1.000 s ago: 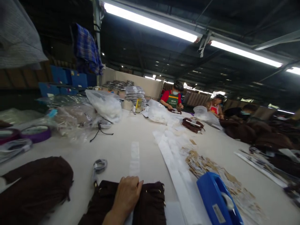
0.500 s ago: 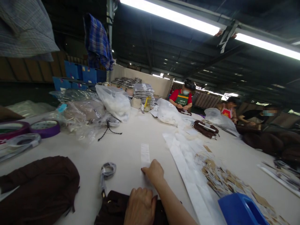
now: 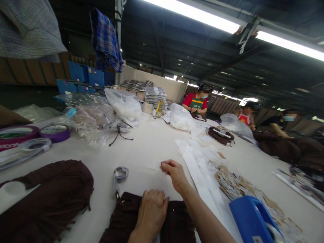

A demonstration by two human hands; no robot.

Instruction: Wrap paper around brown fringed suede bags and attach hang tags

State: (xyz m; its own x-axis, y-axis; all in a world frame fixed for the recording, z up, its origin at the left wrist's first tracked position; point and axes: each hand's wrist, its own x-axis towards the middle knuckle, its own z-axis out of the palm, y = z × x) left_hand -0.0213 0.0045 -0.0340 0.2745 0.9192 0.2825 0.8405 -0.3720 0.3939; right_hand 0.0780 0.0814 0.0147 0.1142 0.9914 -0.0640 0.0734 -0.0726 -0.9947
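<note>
My left hand (image 3: 153, 207) is closed, its fingers curled over the upper edge of a dark brown fringed bag (image 3: 178, 219) at the bottom middle. A clear-wrapped, looped strap (image 3: 121, 172) sticks up from the bag's left corner. Beyond the bag, my right hand (image 3: 176, 172) pinches the edge of a thin, translucent white sheet (image 3: 159, 177) between thumb and fingers. The sheet is partly lifted and faint against the white table. On the left lies another brown fringed bag (image 3: 58, 192) with white wrapping in its handle.
Rolls of purple tape (image 3: 54, 132), clear plastic bags (image 3: 93, 118) and stuffed white bags (image 3: 178, 116) lie about the table (image 3: 141, 145). At right are a long white sheet strip (image 3: 199, 182), a pile of tags (image 3: 238, 180) and a blue tape dispenser (image 3: 253, 219). Co-workers (image 3: 196, 103) are across the table.
My right hand has risen and moved slightly away and right, drawing up the white sheet that lay flat as a strip. My left hand stays on the bag. The view has shifted slightly.
</note>
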